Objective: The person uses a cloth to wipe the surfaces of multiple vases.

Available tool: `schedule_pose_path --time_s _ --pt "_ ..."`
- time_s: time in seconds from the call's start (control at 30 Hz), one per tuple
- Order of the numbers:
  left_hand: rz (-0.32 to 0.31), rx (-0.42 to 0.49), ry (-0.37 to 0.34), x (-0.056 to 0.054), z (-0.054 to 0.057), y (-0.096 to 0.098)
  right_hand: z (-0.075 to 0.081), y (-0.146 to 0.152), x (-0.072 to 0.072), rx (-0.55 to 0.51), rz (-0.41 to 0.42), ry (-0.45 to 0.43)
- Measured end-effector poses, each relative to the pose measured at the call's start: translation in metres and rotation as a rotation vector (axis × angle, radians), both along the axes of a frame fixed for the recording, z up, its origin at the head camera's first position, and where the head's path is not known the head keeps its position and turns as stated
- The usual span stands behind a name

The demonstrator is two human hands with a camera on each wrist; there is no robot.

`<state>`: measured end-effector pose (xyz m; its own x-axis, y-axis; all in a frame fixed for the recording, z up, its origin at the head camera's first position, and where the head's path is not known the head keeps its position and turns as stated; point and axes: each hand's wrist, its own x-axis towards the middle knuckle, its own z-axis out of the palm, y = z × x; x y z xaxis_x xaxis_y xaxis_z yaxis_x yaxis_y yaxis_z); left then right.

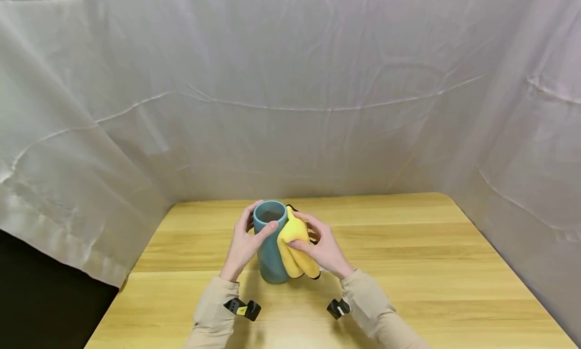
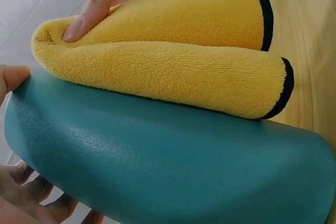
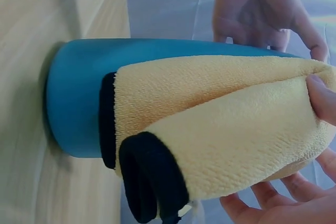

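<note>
A teal vase [image 1: 272, 258] with a round open mouth stands on the wooden table in the head view. My left hand [image 1: 244, 243] grips it near the rim, thumb on the near side and fingers round the far left. Against the vase's right side lies a folded yellow towel [image 1: 295, 238] with black edging. Thumb and fingers of my right hand [image 1: 328, 247] pinch its upper part, and the folds hang down along the vase. In the left wrist view the towel [image 2: 173, 77] lies along the teal wall [image 2: 173, 145]. A small white tag [image 3: 185, 211] shows by the towel's black edge.
The wooden table [image 1: 408, 268] extends to both sides and toward the front. Grey curtains [image 1: 290, 137] enclose it at the back and sides. A dark area [image 1: 45, 293] shows beyond the table's left edge. Each wrist carries a small black camera [image 1: 252, 310].
</note>
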<state>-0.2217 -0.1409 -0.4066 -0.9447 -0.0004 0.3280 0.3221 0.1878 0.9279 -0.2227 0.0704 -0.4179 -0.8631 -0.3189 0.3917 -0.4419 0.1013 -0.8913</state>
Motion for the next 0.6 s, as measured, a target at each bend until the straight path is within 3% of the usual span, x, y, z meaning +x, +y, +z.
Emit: schedule_pose_path --time_s 0.6 --pt "0.006 0.003 0.001 0.002 0.003 0.0 -0.035 0.001 0.001 0.048 -0.042 -0.122"
